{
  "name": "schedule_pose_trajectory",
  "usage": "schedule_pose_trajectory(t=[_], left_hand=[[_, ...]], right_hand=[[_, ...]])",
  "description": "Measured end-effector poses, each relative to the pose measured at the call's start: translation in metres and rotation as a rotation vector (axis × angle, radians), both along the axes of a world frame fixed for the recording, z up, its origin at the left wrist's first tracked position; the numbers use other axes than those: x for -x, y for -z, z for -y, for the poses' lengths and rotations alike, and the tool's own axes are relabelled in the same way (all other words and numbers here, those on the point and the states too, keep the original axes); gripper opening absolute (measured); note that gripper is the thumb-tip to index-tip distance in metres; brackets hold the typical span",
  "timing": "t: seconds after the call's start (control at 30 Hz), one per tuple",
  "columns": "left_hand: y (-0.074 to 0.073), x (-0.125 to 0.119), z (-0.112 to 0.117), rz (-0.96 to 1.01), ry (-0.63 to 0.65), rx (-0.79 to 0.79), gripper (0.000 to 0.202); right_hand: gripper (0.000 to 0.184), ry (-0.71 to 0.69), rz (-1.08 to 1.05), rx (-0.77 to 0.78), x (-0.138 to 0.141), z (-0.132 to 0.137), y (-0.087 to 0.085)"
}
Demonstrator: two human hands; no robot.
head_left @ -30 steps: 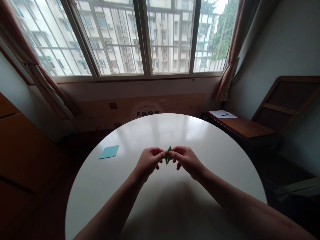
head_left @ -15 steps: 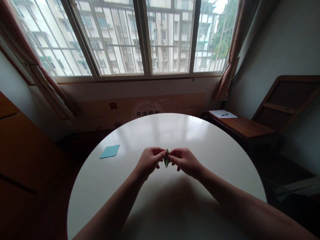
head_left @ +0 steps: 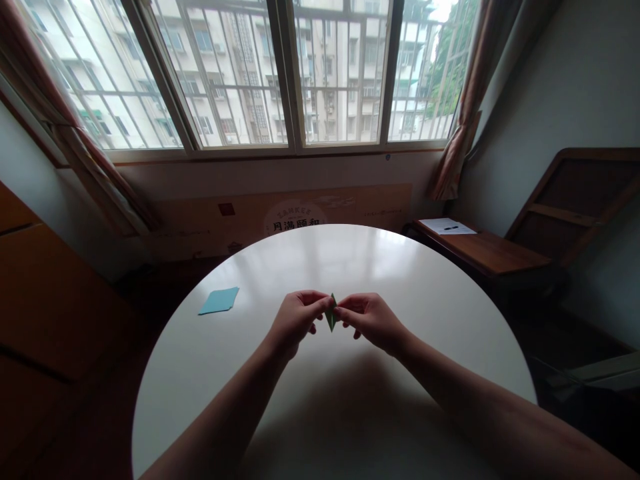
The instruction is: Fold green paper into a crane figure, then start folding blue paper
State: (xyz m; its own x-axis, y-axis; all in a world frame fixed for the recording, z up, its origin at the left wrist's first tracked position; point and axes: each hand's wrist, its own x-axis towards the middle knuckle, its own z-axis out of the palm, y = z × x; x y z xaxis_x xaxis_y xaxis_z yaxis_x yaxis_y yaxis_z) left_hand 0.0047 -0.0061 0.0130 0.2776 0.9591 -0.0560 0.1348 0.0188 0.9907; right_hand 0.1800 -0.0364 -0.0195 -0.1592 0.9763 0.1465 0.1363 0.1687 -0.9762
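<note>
A small piece of folded green paper (head_left: 331, 319) is held up over the white round table (head_left: 340, 257), its narrow point facing down toward me. My left hand (head_left: 299, 319) pinches its left side between thumb and fingers. From the other side my right hand (head_left: 369, 319) grips its right edge the same way, thumb and forefinger close to the left thumb. Fingertips cover part of the paper, so its exact folds cannot be made out.
A stack of light blue square paper (head_left: 219, 301) lies on the table to the left. Beyond the table at right, a wooden bench (head_left: 505, 253) carries a white sheet (head_left: 440, 227) with a dark pen on it. A barred window (head_left: 295, 80) stands behind.
Both hands stay pinched on the green paper. Its top tip now shows a bit more sharply between the fingers, and the paper seems slightly turned. The view has shifted very slightly.
</note>
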Motion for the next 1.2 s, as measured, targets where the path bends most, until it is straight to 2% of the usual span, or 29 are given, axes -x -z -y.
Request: schedule_pose_trajectory(t=[0.3, 0.47, 0.8, 1.0, 1.2], left_hand=[[0.0009, -0.0009, -0.0001, -0.012, -0.01, -0.039, 0.031], [0.0032, -0.0011, -0.0002, -0.019, -0.002, -0.069, 0.031], [-0.0013, 0.0003, 0.002, -0.05, 0.038, -0.031, 0.038], [-0.004, -0.0011, 0.0047, -0.172, 0.074, -0.126, 0.043], [0.0022, -0.0046, 0.0046, -0.233, 0.103, -0.197, 0.036]], right_hand=[[0.028, 0.006, -0.034, 0.0, 0.0011, 0.0001, -0.0026], [0.032, -0.009, -0.059, 0.019, 0.001, 0.0, -0.0024], [0.033, 0.029, -0.159, 0.059, 0.0003, -0.0004, -0.006], [0.028, 0.079, -0.198, 0.01, -0.0007, -0.0004, -0.0041], [0.026, 0.142, -0.244, 0.019, 0.0018, 0.0012, -0.0042]])
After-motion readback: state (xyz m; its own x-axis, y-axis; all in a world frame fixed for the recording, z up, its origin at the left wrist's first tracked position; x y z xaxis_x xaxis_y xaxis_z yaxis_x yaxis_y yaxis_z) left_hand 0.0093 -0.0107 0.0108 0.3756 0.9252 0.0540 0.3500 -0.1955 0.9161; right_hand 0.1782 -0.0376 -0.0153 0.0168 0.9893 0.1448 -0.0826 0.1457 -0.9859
